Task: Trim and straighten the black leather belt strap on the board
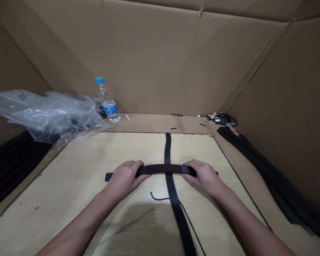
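- The left hand (124, 179) and right hand (204, 176) gripped a black strap (162, 170) at both ends, fingers closed over it.
- That strap lay across a second black strap (167, 151), mid-way along a pale wood-grain board (193, 151).
- A thin black cord (158, 198) lay just beside the second strap, towards the board's near edge.

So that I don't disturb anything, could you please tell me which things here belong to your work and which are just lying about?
Part of the work:
left hand, right hand, the black strap they hold, a second black strap beneath it, thin black cord, wood-grain board.

Just lying about:
blue-capped water bottle, crumpled clear plastic, tangled black cables, black strips piled at right.
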Demonstrator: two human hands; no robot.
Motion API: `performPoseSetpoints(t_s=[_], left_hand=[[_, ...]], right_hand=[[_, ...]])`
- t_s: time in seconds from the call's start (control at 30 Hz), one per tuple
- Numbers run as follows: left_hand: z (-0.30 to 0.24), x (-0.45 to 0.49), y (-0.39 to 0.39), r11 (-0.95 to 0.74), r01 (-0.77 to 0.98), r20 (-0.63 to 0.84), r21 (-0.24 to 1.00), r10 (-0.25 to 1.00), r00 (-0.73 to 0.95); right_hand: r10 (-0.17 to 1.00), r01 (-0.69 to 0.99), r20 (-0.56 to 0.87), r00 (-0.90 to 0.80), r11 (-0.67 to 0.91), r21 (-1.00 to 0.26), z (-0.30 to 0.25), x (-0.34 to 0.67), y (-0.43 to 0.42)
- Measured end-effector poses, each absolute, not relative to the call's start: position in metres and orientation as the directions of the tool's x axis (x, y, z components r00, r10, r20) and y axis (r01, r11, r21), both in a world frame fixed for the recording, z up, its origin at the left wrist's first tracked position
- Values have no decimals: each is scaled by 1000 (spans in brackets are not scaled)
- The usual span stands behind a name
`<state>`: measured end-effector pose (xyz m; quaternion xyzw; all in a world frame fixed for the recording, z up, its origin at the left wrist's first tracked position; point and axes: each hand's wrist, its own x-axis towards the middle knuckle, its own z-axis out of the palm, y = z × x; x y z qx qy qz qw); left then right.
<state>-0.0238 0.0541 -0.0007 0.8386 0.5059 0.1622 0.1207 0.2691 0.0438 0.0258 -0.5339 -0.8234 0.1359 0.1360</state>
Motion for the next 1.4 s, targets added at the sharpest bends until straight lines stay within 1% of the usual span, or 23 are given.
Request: performPoseSetpoints(t_s=[0.1,0.43,0.63,0.77,0.87,1.07,1.27,1.33,1.4], left_hand=[[-1,-24,55,-464,798,177,384,885,430],[-4,-24,52,-482,768,166,421,874,458],[-4,-24,52,-511,756,194,409,858,475],[-5,-24,52,-572,722,226,390,819,527],[-5,-24,52,-586,707,207,395,807,553],[0,-22,50,-566,705,154,428,814,560],[8,-23,46,-535,703,98,469,823,560],[10,-22,44,-531,703,100,474,825,556],[10,-18,43,-542,709,125,451,825,552]], right_hand=[[922,838,85,-377,379,-392,25,268,44],[925,807,110,-364,372,-458,23,267,43],[922,807,71,-380,368,-462,23,267,43],[913,791,85,-399,389,-472,22,268,43],[903,778,112,-414,415,-471,20,268,43],[887,784,133,-442,454,-423,16,269,43],[858,799,149,-491,512,-315,21,265,38],[859,813,141,-493,512,-278,25,264,37],[860,827,128,-495,511,-237,28,263,37]])
